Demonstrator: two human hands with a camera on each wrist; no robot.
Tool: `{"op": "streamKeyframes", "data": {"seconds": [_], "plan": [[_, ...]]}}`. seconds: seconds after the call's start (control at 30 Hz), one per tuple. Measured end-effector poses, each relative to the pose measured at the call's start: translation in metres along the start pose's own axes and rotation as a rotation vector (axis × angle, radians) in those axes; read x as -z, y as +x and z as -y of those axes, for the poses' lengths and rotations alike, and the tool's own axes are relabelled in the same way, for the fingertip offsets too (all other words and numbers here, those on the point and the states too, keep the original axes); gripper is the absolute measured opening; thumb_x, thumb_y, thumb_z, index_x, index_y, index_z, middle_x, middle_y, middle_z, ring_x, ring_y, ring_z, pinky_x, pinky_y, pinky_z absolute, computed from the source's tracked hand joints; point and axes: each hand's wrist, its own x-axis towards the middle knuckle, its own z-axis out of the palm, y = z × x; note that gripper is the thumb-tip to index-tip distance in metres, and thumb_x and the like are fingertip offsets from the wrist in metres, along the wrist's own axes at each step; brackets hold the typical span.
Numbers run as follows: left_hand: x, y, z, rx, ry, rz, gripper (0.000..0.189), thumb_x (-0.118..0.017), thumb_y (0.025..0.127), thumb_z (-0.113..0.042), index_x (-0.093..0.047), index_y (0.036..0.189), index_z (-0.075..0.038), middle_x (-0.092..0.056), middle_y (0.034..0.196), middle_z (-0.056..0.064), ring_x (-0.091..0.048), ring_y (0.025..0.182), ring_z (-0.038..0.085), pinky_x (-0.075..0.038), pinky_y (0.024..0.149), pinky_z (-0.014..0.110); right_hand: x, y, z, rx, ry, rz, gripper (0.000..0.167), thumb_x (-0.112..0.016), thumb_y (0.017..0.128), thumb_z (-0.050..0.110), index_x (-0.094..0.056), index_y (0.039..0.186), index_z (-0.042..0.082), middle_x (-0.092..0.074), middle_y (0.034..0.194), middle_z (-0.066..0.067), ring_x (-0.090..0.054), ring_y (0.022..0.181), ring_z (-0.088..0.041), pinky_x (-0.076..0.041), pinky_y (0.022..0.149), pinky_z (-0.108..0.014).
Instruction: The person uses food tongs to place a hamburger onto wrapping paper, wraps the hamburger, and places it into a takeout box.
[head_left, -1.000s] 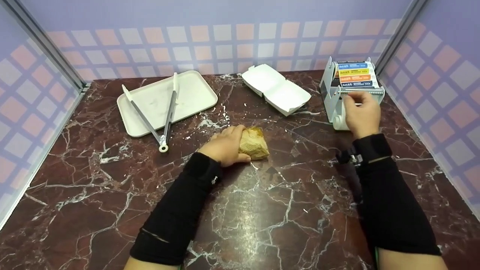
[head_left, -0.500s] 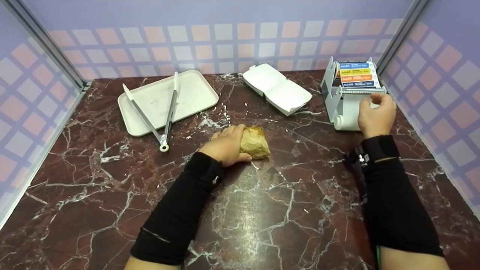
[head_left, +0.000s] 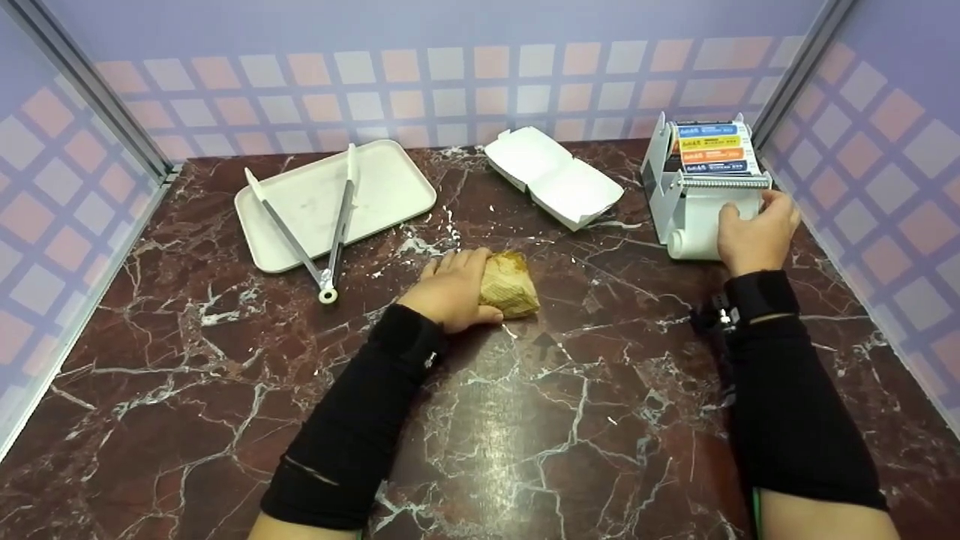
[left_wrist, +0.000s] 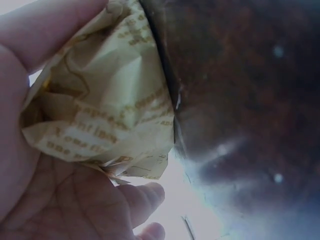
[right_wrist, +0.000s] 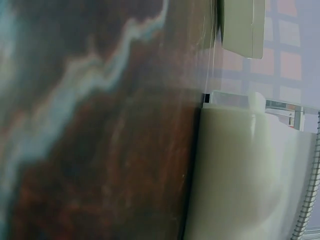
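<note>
A crumpled paper-wrapped bundle [head_left: 508, 286], tan with brown print, lies on the table under my left hand [head_left: 450, 291]. My left thumb and fingers hold its left side; the left wrist view shows the printed wrapper [left_wrist: 110, 110] between them. What is inside is hidden. At the right, my right hand [head_left: 757, 234] is at the front of a grey label dispenser [head_left: 661, 202], beside its white roll [head_left: 694, 244]. Thumb and fingers stand apart there. In the right wrist view the roll [right_wrist: 230, 170] shows, but no fingers do.
Silver tongs [head_left: 341, 225] with white tips lie spread across a cream tray [head_left: 405, 199] at back left. An opened white box [head_left: 574, 191] sits at back centre. Coloured labels [head_left: 712, 150] cover the dispenser's top. Patterned walls [head_left: 450, 67] enclose the marble-look table [head_left: 480, 450].
My right hand has moved right and slightly down from the dispenser's spring bar, and its pinched thumb and finger have parted. The left hand and the wrapped bundle have stayed put.
</note>
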Motion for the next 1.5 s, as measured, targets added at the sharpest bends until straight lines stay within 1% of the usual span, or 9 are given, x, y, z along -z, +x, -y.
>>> {"op": "streamKeyframes", "data": {"seconds": [0.3, 0.67, 0.87, 0.97, 1.07, 1.2, 1.37, 1.43, 1.5], "plan": [[0.001, -0.001, -0.001, 0.004, 0.01, 0.006, 0.107, -0.073, 0.093, -0.057, -0.012, 0.169, -0.014, -0.017, 0.175, 0.018, -0.012, 0.163, 0.043, -0.006, 0.132, 0.063, 0.002, 0.002, -0.005, -0.041, -0.029, 0.084, 0.08, -0.056, 0.098, 0.041, -0.024, 0.162, 0.005, -0.027, 0.167, -0.022, -0.037, 0.149, -0.033, -0.03, 0.129, -0.04], [0.0, -0.001, 0.0, -0.001, 0.011, 0.001, 0.107, -0.073, 0.092, -0.057, -0.012, 0.169, -0.013, -0.019, 0.175, 0.018, -0.014, 0.162, 0.043, -0.006, 0.132, 0.063, 0.001, 0.004, -0.007, -0.049, 0.012, 0.063, 0.076, -0.057, 0.097, 0.035, -0.027, 0.159, 0.003, -0.038, 0.159, -0.021, -0.042, 0.141, -0.03, -0.034, 0.125, -0.036], [0.0, -0.001, 0.0, -0.003, 0.014, -0.007, 0.107, -0.073, 0.092, -0.057, -0.012, 0.169, -0.013, -0.019, 0.174, 0.019, -0.016, 0.162, 0.043, -0.007, 0.132, 0.064, 0.003, 0.008, -0.01, -0.092, 0.036, 0.063, 0.076, -0.058, 0.099, 0.038, -0.027, 0.161, 0.006, -0.05, 0.137, -0.005, -0.05, 0.127, -0.021, -0.044, 0.113, -0.03], [0.0, -0.001, -0.001, 0.0, 0.02, 0.001, 0.108, -0.073, 0.093, -0.057, -0.011, 0.169, -0.012, -0.018, 0.175, 0.019, -0.015, 0.162, 0.043, -0.006, 0.132, 0.064, 0.005, 0.009, -0.012, -0.122, 0.085, 0.059, 0.075, -0.06, 0.099, 0.037, -0.029, 0.16, 0.008, -0.049, 0.117, 0.007, -0.051, 0.111, -0.012, -0.047, 0.1, -0.024], [0.0, -0.001, -0.001, 0.006, 0.026, 0.011, 0.108, -0.072, 0.093, -0.058, -0.01, 0.169, -0.013, -0.016, 0.175, 0.019, -0.013, 0.162, 0.043, -0.006, 0.132, 0.063, 0.007, 0.01, -0.014, -0.147, 0.144, 0.052, 0.073, -0.062, 0.098, 0.035, -0.034, 0.159, 0.008, -0.046, 0.107, 0.011, -0.048, 0.097, -0.005, -0.047, 0.091, -0.021], [0.0, -0.001, -0.001, 0.008, 0.026, 0.011, 0.109, -0.072, 0.093, -0.058, -0.009, 0.169, -0.013, -0.014, 0.176, 0.018, -0.013, 0.163, 0.042, -0.005, 0.132, 0.063, 0.008, 0.013, -0.016, -0.169, 0.239, 0.044, 0.061, -0.068, 0.095, 0.03, -0.048, 0.147, 0.006, -0.05, 0.103, 0.009, -0.05, 0.09, -0.003, -0.048, 0.087, -0.02], [0.001, -0.001, -0.001, 0.004, 0.024, 0.007, 0.108, -0.072, 0.093, -0.057, -0.01, 0.169, -0.011, -0.015, 0.175, 0.02, -0.013, 0.163, 0.042, -0.005, 0.132, 0.063, 0.009, 0.017, -0.019, -0.166, 0.307, 0.06, 0.027, -0.075, 0.092, 0.024, -0.062, 0.112, 0.012, -0.058, 0.091, 0.009, -0.057, 0.081, -0.003, -0.052, 0.073, -0.015], [0.001, -0.001, -0.001, 0.003, 0.024, 0.008, 0.108, -0.072, 0.093, -0.057, -0.01, 0.169, -0.011, -0.016, 0.175, 0.019, -0.014, 0.162, 0.042, -0.006, 0.132, 0.063, 0.009, 0.018, -0.02, -0.15, 0.292, 0.064, 0.021, -0.075, 0.092, 0.024, -0.064, 0.106, 0.014, -0.059, 0.086, 0.01, -0.057, 0.077, -0.003, -0.051, 0.067, -0.013], [0.001, -0.001, -0.001, 0.003, 0.025, 0.007, 0.108, -0.072, 0.093, -0.057, -0.01, 0.169, -0.012, -0.016, 0.175, 0.019, -0.014, 0.162, 0.042, -0.006, 0.132, 0.063, 0.009, 0.018, -0.02, -0.135, 0.26, 0.067, 0.022, -0.074, 0.093, 0.026, -0.067, 0.109, 0.013, -0.059, 0.087, 0.011, -0.057, 0.077, -0.002, -0.051, 0.066, -0.012]]}}
